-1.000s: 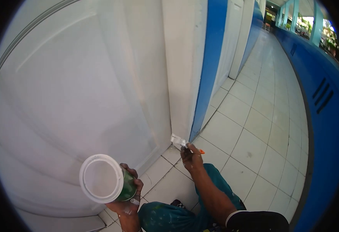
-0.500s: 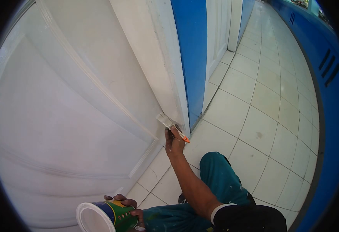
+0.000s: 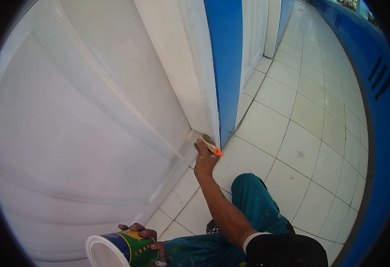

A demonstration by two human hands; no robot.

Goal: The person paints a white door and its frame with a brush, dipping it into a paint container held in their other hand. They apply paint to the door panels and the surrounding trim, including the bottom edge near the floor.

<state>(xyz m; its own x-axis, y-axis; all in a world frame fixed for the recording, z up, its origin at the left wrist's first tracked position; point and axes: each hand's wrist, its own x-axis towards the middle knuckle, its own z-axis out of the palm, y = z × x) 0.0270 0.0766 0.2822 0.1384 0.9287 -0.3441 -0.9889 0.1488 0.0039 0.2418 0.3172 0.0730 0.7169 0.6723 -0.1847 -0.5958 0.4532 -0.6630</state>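
Brush point(image 3: 211, 146) in our head view, our right hand point(image 3: 206, 161) closed around it, low by the bottom of the white door frame point(image 3: 183, 66), green can point(image 3: 135, 248) at near left, our left hand point(image 3: 147, 233) gripping its side.

Door point(image 3: 83, 124) was on L, frame point(image 3: 177, 53) along its R edge, wall strip point(image 3: 226, 66) R of frame, 2nd door point(image 3: 252, 35) beyond. Floor point(image 3: 310, 160) ran R of these to side wall point(image 3: 381, 120), far R. Can point(image 3: 126, 247) was in L grip point(image 3: 149, 234), btm L-ctr, before door. Brush point(image 3: 211, 146) was in R grip point(image 3: 206, 162), near btm of frame, ahead & R of can.
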